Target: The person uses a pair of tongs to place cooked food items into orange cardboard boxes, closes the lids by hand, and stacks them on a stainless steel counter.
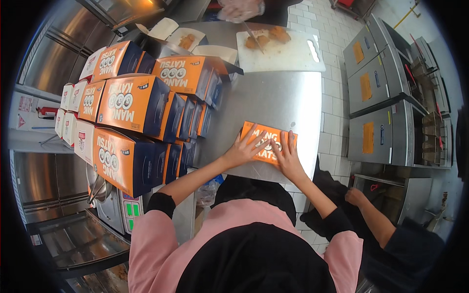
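Both my hands lie flat on an orange cardboard takeaway box [272, 132] that bears white writing, near the front edge of the steel worktop [263, 95]. My left hand [244, 148] covers the box's left part, fingers spread across its top. Over the right part rests my right hand [287, 156], its fingers spread apart too. The fingertips almost meet at the middle and hide some of the print. How tall the box stands cannot be told from above.
Stacked orange and navy boxes [126, 100] rise at the left. Beyond the worktop, a co-worker's gloved hand [242, 10] holds a knife [253, 36] over fried pieces [279, 34] on a white cutting board [280, 60]. Another person's arm [373, 216] is close at my right. Steel fryers [372, 91] stand farther right.
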Demonstrator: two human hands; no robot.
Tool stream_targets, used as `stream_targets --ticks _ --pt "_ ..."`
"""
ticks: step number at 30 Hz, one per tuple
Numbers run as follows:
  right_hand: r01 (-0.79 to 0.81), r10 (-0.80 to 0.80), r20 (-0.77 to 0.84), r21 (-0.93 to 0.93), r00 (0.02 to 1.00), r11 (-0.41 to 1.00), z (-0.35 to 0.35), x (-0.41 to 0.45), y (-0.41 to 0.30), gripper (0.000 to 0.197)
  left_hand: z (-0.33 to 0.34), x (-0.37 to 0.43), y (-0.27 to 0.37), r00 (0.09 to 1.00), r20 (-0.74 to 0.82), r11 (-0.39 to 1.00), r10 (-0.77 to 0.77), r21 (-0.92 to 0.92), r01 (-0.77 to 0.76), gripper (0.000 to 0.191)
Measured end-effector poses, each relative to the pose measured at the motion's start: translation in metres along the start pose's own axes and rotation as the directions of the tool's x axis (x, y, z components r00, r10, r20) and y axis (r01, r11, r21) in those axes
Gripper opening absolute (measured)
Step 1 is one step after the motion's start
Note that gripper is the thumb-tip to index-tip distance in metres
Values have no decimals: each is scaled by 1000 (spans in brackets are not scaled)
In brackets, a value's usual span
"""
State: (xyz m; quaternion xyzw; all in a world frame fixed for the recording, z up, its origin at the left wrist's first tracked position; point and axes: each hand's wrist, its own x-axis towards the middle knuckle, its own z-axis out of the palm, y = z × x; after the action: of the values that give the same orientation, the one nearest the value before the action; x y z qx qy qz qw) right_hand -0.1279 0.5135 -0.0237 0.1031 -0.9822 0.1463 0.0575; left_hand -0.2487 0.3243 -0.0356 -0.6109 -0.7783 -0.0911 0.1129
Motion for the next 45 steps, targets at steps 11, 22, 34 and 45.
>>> stream_targets --ticks 11,22,34,45 --pt "25 -27 129 12 991 1000 -24 2 0 73 -27 -1 4 975 218 942 -34 -320 104 78" --pt "40 -49 199 47 979 998 -45 7 5 83 -20 -3 36 961 178 951 -211 -191 244 77" --pt "-452 461 135 556 877 697 -19 23 15 56 -37 10 57 838 215 694 -502 -479 538 41" --pt "-466 358 377 861 854 205 -91 69 21 68 -104 -20 47 685 140 183 -715 -908 377 22"
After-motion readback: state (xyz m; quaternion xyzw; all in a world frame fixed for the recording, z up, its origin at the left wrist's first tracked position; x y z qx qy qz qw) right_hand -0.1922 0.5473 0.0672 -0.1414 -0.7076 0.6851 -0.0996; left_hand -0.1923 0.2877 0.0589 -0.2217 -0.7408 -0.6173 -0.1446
